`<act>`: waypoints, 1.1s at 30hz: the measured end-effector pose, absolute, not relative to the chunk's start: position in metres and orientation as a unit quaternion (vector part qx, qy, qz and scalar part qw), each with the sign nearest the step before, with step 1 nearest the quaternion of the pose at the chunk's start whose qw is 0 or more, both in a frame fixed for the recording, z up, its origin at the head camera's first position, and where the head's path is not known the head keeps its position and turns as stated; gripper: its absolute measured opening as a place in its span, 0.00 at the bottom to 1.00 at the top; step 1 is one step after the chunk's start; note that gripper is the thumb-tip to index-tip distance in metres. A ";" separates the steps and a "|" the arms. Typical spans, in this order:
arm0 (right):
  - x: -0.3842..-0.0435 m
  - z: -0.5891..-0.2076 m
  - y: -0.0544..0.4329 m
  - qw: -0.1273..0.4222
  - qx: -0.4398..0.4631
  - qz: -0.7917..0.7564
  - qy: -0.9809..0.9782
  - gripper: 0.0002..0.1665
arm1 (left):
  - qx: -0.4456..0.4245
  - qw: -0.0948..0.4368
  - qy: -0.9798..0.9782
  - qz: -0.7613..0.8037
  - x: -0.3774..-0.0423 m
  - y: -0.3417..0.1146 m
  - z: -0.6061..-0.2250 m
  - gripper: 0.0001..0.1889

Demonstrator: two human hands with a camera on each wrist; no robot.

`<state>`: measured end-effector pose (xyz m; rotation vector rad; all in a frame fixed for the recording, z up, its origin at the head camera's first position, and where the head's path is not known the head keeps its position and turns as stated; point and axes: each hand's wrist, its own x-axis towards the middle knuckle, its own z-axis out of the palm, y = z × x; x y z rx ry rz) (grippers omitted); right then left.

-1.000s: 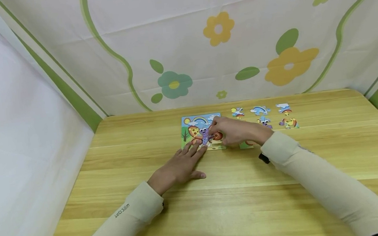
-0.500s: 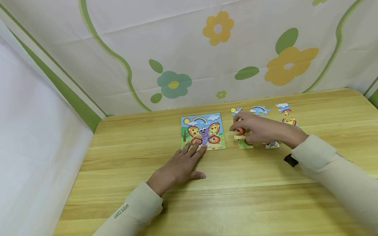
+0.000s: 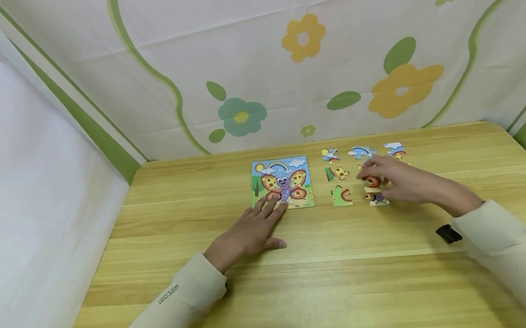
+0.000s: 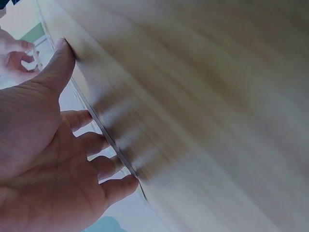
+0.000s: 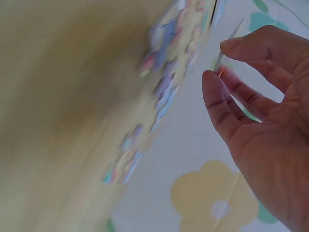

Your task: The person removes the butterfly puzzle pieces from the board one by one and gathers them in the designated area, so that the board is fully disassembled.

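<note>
My left hand lies with straight, spread fingers across the lower edge of a square butterfly picture board. The left wrist view shows the thumb apart from the fingers, on the wood. To the right, my right hand pinches a jigsaw piece with a red wing swirl, over the other pieces. Seen edge-on in the right wrist view, that jigsaw piece is thin and pale between thumb and fingertips, off the table. A piece with purple body and white feet lies just below it.
Loose jigsaw pieces lie in rows right of the board, among them a sun piece, a rainbow piece, a cloud piece and a green piece. A flowered cloth hangs behind the wooden table.
My right hand has lifted the red-swirl piece from the board's lower right and carried it right, past the left column of loose pieces. The left hand has stayed in place.
</note>
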<state>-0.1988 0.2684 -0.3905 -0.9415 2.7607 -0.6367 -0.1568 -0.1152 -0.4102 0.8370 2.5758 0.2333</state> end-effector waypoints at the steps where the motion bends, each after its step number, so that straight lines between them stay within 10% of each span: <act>1: -0.198 -0.392 0.272 0.076 -0.310 -0.215 0.923 0.32 | 0.301 0.210 0.926 0.085 -0.157 -0.115 -0.410 0.47; 33: -0.176 -0.421 0.340 0.059 -0.262 -0.182 0.946 0.33 | 0.300 0.215 0.925 0.093 -0.155 -0.114 -0.404 0.47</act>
